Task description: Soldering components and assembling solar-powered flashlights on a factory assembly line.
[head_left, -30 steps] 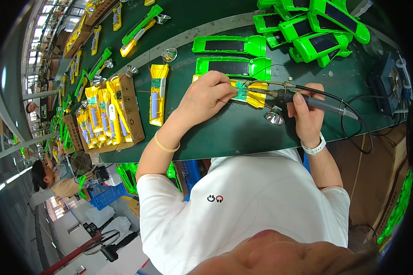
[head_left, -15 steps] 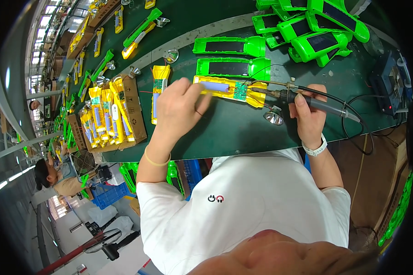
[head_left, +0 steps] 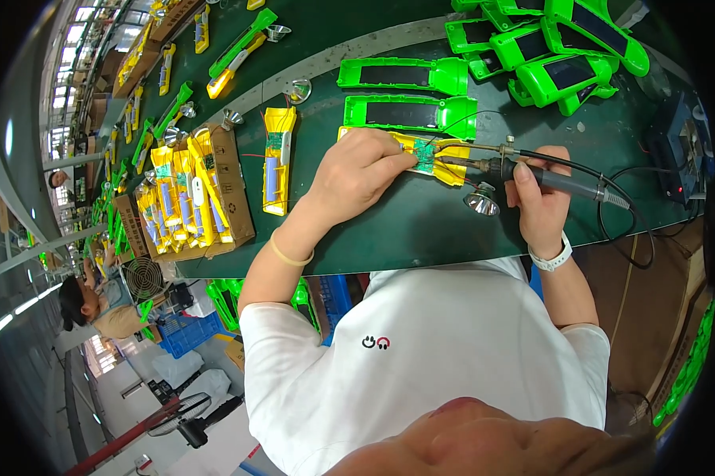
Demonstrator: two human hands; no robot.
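Circuit board [head_left: 425,156]: light, fragile; your left hand [head_left: 356,174] pinches its edge, right hand [head_left: 538,198] closed round soldering iron [head_left: 532,173] handle.

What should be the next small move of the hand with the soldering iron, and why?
Probably ease the soldering iron tip slightly left onto the small green circuit board. The right hand holds the iron with its tip just beside the board, and the left hand pins the board on the yellow shell.
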